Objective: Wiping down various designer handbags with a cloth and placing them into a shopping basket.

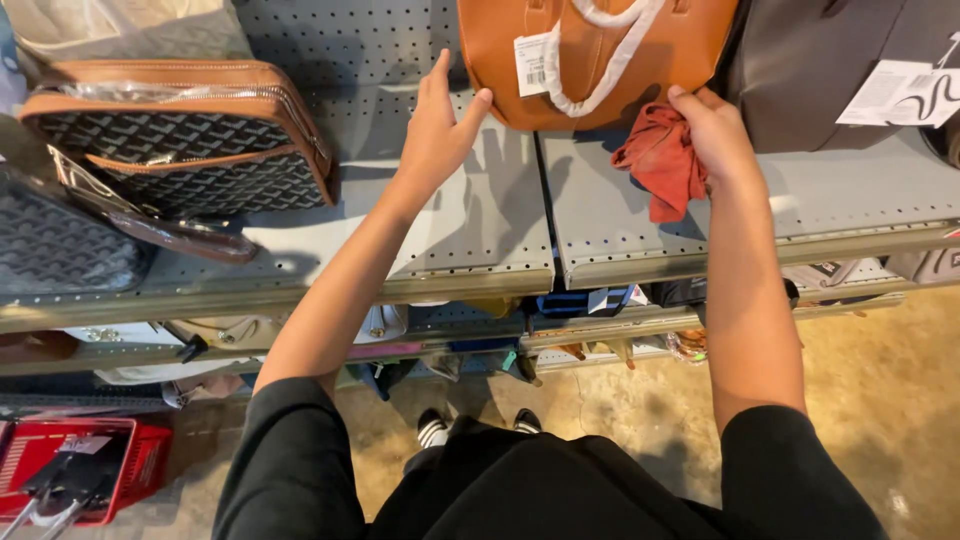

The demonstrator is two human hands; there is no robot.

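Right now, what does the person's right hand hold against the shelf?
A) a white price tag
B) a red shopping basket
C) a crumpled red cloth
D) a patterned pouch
C: the right hand bunches a crumpled red cloth on the grey shelf, just beneath the tan leather handbag.

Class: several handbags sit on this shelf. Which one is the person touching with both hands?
The plain orange-tan handbag at top centre, with a paper tag. The left hand touches its corner; the right hand, holding a red cloth, touches its bottom edge.

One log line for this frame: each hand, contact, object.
left hand: open, thumb on tan handbag | right hand: gripping red cloth, against bag | grey shelf
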